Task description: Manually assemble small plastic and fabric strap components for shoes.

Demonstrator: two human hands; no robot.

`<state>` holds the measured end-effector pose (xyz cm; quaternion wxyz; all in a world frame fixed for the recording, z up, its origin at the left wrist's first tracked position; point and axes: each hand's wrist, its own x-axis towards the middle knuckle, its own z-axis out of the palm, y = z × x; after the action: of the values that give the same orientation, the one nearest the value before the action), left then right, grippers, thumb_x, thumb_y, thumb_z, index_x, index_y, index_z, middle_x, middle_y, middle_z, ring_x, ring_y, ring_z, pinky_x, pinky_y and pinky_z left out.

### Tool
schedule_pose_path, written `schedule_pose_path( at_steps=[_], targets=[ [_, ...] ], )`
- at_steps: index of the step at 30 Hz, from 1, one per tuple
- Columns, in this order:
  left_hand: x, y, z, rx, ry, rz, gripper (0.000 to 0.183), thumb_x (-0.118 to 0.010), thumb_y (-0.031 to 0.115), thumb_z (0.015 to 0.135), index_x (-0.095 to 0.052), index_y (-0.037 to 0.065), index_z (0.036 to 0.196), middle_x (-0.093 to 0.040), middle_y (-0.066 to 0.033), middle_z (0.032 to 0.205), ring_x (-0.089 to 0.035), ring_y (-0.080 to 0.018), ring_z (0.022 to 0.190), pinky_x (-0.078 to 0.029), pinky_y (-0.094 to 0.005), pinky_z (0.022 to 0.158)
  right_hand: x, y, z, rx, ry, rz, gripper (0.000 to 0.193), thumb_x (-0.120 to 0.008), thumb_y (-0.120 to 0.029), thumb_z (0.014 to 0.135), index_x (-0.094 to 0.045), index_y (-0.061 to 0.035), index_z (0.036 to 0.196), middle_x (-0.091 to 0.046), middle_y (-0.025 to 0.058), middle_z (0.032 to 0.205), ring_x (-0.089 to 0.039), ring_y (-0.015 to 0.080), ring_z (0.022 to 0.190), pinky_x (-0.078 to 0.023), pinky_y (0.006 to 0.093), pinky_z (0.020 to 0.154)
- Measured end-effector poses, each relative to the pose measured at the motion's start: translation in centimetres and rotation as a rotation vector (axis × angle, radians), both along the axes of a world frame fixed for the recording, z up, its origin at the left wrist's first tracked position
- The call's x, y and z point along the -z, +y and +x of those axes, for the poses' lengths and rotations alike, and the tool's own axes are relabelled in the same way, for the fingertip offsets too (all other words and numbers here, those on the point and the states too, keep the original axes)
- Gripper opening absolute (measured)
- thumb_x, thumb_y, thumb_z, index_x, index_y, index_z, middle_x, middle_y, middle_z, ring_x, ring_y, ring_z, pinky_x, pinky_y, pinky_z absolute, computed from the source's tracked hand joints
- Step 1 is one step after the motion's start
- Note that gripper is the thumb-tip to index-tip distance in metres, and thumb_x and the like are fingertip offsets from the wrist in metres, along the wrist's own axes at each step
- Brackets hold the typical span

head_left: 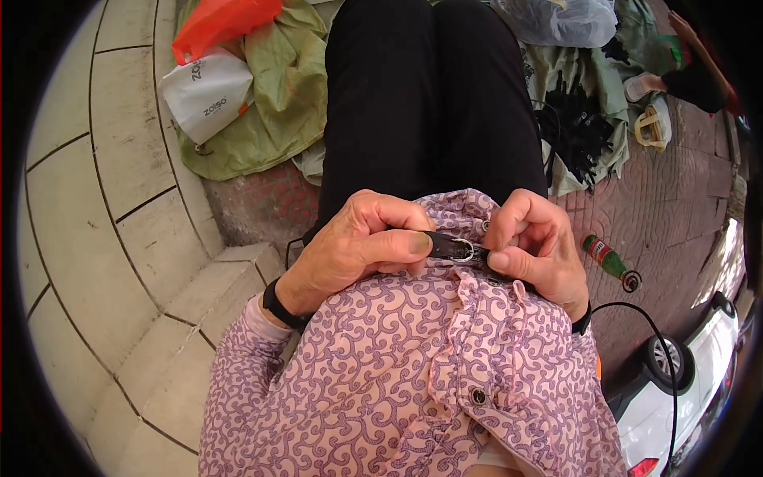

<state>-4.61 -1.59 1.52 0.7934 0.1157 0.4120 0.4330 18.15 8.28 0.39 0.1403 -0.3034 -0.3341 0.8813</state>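
Observation:
A narrow black strap with a silver buckle [462, 251] stretches level between my two hands, in front of the patterned pink shirt over my lap. My left hand [367, 238] pinches one end of the strap [441, 245] between thumb and bent forefinger. At the buckle's other side, my right hand [539, 246] grips the strap with thumb and fingertips. The strap's outer ends are hidden by the fingers. Dark bands circle both wrists.
On the left lie an orange-red bag [222, 24], a white bag [208, 99] and green cloth [290, 95]. To the right are black strips [580, 127] on cloth, a clear plastic bag [556, 20], a green bottle [606, 256], a white car [675, 389] and another person's arm [699, 52].

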Motion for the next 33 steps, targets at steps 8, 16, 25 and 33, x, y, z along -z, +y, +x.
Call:
schedule_pose_path(
  at_steps=[8,16,25,33],
  targets=[
    [-0.1,2.4,1.3,-0.195,0.033,0.033,0.021,-0.062,0.014,0.095,-0.065,-0.002,0.108,-0.058,0.0035,0.074,-0.046,0.0005,0.066,-0.039,-0.016,0.066,-0.5,0.8,-1.8,0.273,0.055,0.011,0.021,-0.068,0.0,0.088,-0.052,-0.0017,0.101,-0.058,0.0018,0.08,-0.049,0.0046,0.058,-0.037,0.0181,0.05],
    [0.5,3.9,3.6,-0.216,0.408,0.195,0.025,-0.064,0.014,0.095,-0.068,-0.003,0.113,-0.049,0.0088,0.065,-0.038,0.0012,0.058,-0.03,-0.0175,0.052,0.2,0.7,-3.5,0.37,0.033,0.179,0.018,-0.066,0.002,0.09,-0.051,-0.0014,0.099,-0.062,0.0057,0.083,-0.061,0.0111,0.063,-0.052,0.0226,0.061],
    [1.2,4.2,3.7,-0.266,1.055,0.508,0.008,-0.068,0.004,0.085,-0.068,-0.003,0.088,-0.063,-0.0059,0.068,-0.056,-0.0074,0.057,-0.043,-0.024,0.052,-0.6,1.3,-3.7,0.351,-0.19,0.646,0.016,-0.069,0.002,0.088,-0.063,0.0032,0.103,-0.063,0.0024,0.084,-0.057,0.0067,0.073,-0.044,0.018,0.066],
    [0.9,4.2,4.1,-0.307,1.235,0.638,0.007,-0.069,-0.003,0.079,-0.067,-0.003,0.085,-0.063,-0.0086,0.067,-0.055,-0.0145,0.049,-0.042,-0.0264,0.045,-0.9,1.9,-4.4,0.328,0.05,0.062,0.012,-0.063,-0.009,0.095,-0.065,0.0008,0.102,-0.062,0.0039,0.073,-0.051,0.0075,0.053,-0.04,0.0205,0.047]
  ],
)
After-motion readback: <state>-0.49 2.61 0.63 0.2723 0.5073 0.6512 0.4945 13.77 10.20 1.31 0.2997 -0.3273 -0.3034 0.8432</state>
